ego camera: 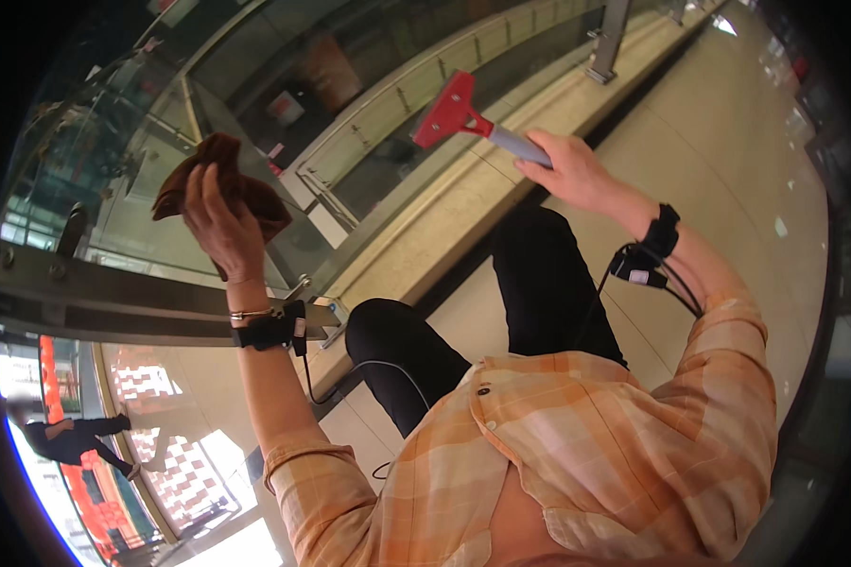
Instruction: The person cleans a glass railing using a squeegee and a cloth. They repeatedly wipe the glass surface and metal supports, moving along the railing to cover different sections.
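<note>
My left hand (220, 223) presses a bunched dark brown cloth (255, 202) towards the glass balustrade panel (152, 212); whether the cloth touches the glass cannot be told. In my right hand (574, 170) is the grey handle of a scraper with a wide red head (450, 110). The scraper points up and left, above the stone ledge at the foot of the glass. Both wrists wear black straps with small modules and cables.
A metal balustrade post (149, 298) stands at the left, another post (610, 42) at the upper right. A beige stone ledge (411, 262) runs diagonally beside my knees, with floor tiles (695, 163) to its right. Another person (78, 439) is at the far lower left.
</note>
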A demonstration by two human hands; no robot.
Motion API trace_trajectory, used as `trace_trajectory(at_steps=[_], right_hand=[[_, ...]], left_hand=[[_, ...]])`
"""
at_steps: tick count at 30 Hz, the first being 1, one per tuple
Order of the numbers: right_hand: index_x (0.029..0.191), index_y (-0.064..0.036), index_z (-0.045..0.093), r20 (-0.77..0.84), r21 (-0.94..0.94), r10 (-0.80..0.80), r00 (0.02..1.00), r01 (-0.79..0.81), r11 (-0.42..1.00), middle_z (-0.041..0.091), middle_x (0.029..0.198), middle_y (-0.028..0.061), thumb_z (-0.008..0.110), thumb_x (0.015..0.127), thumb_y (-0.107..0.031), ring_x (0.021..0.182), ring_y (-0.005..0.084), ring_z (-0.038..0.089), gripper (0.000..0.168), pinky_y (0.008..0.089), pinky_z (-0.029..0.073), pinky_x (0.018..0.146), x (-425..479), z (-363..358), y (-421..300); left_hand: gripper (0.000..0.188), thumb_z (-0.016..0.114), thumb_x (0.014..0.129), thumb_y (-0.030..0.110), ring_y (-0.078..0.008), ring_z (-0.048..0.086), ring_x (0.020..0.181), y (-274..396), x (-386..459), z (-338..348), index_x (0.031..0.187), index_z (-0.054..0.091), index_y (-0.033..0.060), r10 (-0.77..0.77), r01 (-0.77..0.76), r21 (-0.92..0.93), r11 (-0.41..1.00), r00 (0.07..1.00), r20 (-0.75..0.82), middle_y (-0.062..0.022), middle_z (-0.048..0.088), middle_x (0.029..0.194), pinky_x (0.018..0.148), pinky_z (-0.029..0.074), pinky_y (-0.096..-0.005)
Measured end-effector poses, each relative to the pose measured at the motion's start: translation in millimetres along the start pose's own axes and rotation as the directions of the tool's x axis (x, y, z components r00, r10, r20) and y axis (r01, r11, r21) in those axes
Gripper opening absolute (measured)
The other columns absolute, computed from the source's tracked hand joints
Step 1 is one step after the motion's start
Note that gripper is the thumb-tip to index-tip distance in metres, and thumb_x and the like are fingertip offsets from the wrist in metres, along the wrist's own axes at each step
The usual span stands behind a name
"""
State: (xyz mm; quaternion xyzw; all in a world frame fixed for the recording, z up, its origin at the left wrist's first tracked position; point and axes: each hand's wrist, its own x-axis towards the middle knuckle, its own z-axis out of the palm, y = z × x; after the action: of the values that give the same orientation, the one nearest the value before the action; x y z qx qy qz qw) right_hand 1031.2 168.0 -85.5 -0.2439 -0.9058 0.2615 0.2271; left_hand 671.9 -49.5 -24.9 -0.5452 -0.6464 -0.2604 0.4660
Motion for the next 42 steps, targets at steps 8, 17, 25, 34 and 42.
trace_trajectory(at_steps=[8, 17, 25, 34, 42], right_hand=[[0.094, -0.003, 0.056, -0.028, 0.135, 0.057, 0.998, -0.053, 0.989, 0.050, 0.061, 0.0037, 0.060, 0.090, -0.027, 0.052, 0.0139, 0.050, 0.025, 0.0319, 0.040, 0.051, 14, -47, -11], [0.099, -0.007, 0.057, -0.475, -0.087, 0.032, 0.879, -0.083, 0.993, 0.048, 0.063, -0.0035, 0.056, 0.093, -0.021, 0.048, 0.0063, 0.046, 0.016, 0.0235, 0.037, 0.044, -109, 25, 51], [0.097, -0.006, 0.052, -0.371, 0.597, 0.542, 0.754, -0.253, 0.761, 0.044, 0.060, -0.0048, 0.053, 0.094, -0.019, 0.046, 0.0032, 0.042, 0.013, 0.0199, 0.033, 0.040, -77, -42, 71], [0.094, -0.002, 0.056, -0.313, 0.385, -0.104, 0.944, 0.226, 0.895, 0.048, 0.063, 0.0062, 0.062, 0.089, -0.026, 0.058, 0.0133, 0.047, 0.026, 0.0312, 0.039, 0.053, 103, -7, -50], [0.077, -0.003, 0.052, -0.243, 0.425, -0.193, 0.951, 0.283, 0.860, 0.050, 0.060, 0.0102, 0.056, 0.091, -0.039, 0.056, 0.0233, 0.050, 0.039, 0.0358, 0.038, 0.052, 166, 31, -105]], left_hand=[[0.046, 0.058, 0.079, -0.001, -0.0357, 0.048, 0.114, 13, 16, 11, 0.124, 0.050, 0.0063, -0.021, 0.020, -0.034, 0.999, 0.999, -0.043, -0.0134, 0.051, 0.125, 0.096, 0.040, -0.0455], [0.047, 0.059, 0.077, -0.004, -0.0333, 0.050, 0.112, 15, 12, 16, 0.122, 0.052, 0.0066, 0.036, -0.033, 0.036, 0.999, 0.997, -0.068, -0.0113, 0.052, 0.122, 0.093, 0.042, -0.0439], [0.053, 0.058, 0.072, -0.009, -0.0345, 0.045, 0.119, 16, 12, 26, 0.123, 0.049, 0.0024, -0.049, 0.044, -0.061, 0.997, 0.996, -0.071, -0.0161, 0.051, 0.123, 0.103, 0.034, -0.0447], [0.055, 0.058, 0.068, -0.010, -0.0389, 0.045, 0.112, 58, -30, 40, 0.120, 0.049, 0.0045, -0.295, 0.290, -0.204, 0.935, 0.955, 0.006, -0.0171, 0.049, 0.122, 0.097, 0.037, -0.0453], [0.042, 0.062, 0.082, 0.001, -0.0334, 0.054, 0.105, 129, -104, 66, 0.121, 0.048, 0.0023, -0.660, 0.676, -0.566, 0.473, 0.697, 0.281, -0.0177, 0.053, 0.114, 0.092, 0.042, -0.0355]])
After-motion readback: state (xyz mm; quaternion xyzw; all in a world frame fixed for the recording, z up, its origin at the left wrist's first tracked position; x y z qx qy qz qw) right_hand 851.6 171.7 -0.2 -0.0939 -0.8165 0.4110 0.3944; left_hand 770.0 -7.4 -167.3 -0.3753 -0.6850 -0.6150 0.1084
